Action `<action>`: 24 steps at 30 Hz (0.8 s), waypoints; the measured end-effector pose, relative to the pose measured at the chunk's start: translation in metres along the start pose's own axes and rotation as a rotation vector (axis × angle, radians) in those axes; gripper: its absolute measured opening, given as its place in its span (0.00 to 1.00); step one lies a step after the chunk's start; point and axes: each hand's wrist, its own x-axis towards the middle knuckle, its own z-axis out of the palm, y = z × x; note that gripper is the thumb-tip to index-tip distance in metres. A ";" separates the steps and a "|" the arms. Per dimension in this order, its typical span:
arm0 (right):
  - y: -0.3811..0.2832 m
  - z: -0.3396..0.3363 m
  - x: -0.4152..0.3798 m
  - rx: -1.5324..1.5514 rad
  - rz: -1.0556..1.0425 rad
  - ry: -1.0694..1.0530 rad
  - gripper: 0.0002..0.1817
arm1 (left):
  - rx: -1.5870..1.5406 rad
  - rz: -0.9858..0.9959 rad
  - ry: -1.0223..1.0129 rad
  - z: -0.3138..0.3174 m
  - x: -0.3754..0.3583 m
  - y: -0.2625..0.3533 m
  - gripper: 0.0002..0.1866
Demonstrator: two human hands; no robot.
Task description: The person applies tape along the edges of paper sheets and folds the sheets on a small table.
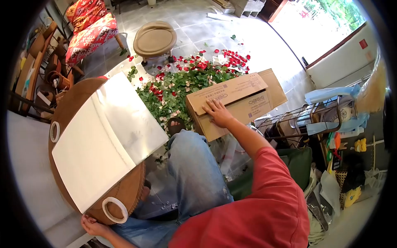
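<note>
My right hand [218,113] lies on the flap of a brown cardboard box [237,99], its fingers spread and stretched out. The box stands to the right of my knee, with a side flap sticking out at its far right end. Down at the lower left, my left hand [94,226] is at the near corner of a large white sheet [91,153], with its fingers curled and pressed together at that corner. The sheet covers much of a round brown table [66,105]; a glossy, paler sheet [130,120] overlaps its right side.
A roll of tape [115,210] and a white ring [54,132] sit on the table. Green leaves and red petals [178,89] cover the floor ahead, before a round stool [155,39]. A wire rack [304,122] stands at the right; a red patterned chair [91,35] is far left.
</note>
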 end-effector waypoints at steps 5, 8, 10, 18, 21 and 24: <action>-0.030 0.063 0.010 0.151 0.226 0.083 0.35 | -0.047 -0.009 0.018 0.007 -0.006 0.005 0.11; -0.036 0.039 0.028 0.372 0.307 0.200 0.27 | -0.126 -0.004 -0.029 0.002 -0.001 -0.005 0.10; -0.040 0.005 0.043 0.600 0.334 0.286 0.24 | -0.151 -0.006 -0.056 -0.001 -0.001 -0.008 0.10; -0.172 -0.228 0.067 1.341 0.306 0.061 0.25 | -0.207 -0.024 -0.163 0.003 -0.013 0.005 0.09; -0.198 -0.221 0.080 1.340 0.253 0.037 0.24 | -0.247 -0.047 -0.217 0.001 -0.012 -0.002 0.08; -0.206 -0.219 0.081 1.410 0.281 0.184 0.15 | -0.295 -0.058 -0.229 0.001 -0.021 0.005 0.06</action>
